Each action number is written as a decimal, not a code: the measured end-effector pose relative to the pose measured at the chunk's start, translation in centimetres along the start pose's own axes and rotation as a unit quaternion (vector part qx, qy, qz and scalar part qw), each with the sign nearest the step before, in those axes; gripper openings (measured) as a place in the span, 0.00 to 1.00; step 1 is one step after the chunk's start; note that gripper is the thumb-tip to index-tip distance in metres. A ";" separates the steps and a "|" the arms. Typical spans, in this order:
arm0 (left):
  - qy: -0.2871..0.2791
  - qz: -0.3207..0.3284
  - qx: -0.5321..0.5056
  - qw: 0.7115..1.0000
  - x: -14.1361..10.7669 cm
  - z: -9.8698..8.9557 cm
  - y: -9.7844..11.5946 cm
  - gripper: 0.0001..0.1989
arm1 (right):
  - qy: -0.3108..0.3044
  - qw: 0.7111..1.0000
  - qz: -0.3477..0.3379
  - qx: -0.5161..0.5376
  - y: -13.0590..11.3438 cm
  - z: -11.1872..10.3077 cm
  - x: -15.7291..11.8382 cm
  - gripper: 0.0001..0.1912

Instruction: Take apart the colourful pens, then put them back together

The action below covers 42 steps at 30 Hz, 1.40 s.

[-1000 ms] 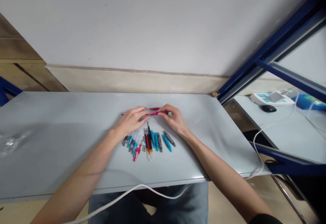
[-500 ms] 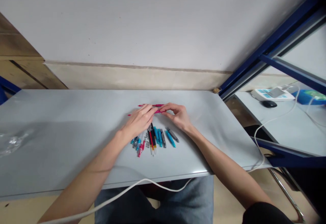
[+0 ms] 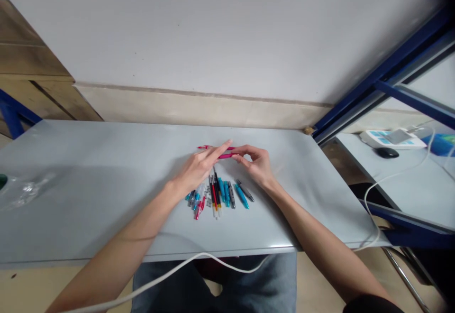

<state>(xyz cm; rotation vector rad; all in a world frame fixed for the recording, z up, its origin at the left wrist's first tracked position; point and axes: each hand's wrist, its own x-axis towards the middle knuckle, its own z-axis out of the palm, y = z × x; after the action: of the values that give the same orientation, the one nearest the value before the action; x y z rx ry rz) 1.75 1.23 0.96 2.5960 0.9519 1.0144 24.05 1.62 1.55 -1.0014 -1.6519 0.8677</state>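
Evidently the right hand (image 3: pixel 259 163) is closed in a pinch, thumb and fingers on the right end of the near pink pen (image 3: pixel 225 156), which lies level between the two hands, low over the desk. The left hand (image 3: pixel 195 166) reaches across its other end with the fingers stretched out; whether they grip or only steady it, I cannot tell. Just beyond, the far pink pen (image 3: pixel 205 147) runs roughly parallel, partly hidden by the fingers.

Such a pen should be very light, stiff and rather slick, apt to roll; the middle of the barrel looks the best hold, with a gentle pinch. The thin ink refills (image 3: pixel 214 194) probably flex a little, and their tips deserve care.

Nearer the body, those red and black refills lie side by side, with clear pen parts (image 3: pixel 195 198) and a pink-and-clear piece (image 3: pixel 200 207) to their left, and blue barrels (image 3: pixel 242 197) and grey barrels (image 3: pixel 245 190) to their right.

The desk (image 3: pixel 106 194) is pale, smooth and faintly glossy, set near a white wall (image 3: pixel 199 33). Crumpled clear plastic (image 3: pixel 30 189) sits far left; beyond a blue metal frame (image 3: pixel 408 97) at right, a black mouse (image 3: pixel 386 152) rests on another desk (image 3: pixel 398 175).
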 end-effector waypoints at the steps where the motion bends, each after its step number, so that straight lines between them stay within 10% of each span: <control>1: 0.000 0.009 0.004 1.000 0.1 -0.1 0.1 0.38 | 0.002 1.000 0.007 -0.002 -0.1 0.1 0.0 0.09; 12: -0.019 0.038 0.072 0.997 0.2 -0.9 1.1 0.34 | -0.066 0.994 0.065 0.052 -0.2 0.5 -0.2 0.14; 22: 0.059 -0.005 0.168 0.984 1.1 -2.1 -0.5 0.17 | 0.012 0.989 0.106 0.099 0.1 0.2 0.2 0.15; 42: 0.022 -0.023 0.086 0.996 0.5 -1.6 -1.0 0.12 | -0.049 0.992 0.115 -0.002 -0.3 -0.2 0.2 0.25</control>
<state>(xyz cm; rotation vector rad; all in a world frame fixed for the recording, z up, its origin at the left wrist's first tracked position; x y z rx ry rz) 0.46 2.26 1.96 2.6853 1.1510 1.0231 24.09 1.69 1.95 -1.1855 -1.6406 1.0822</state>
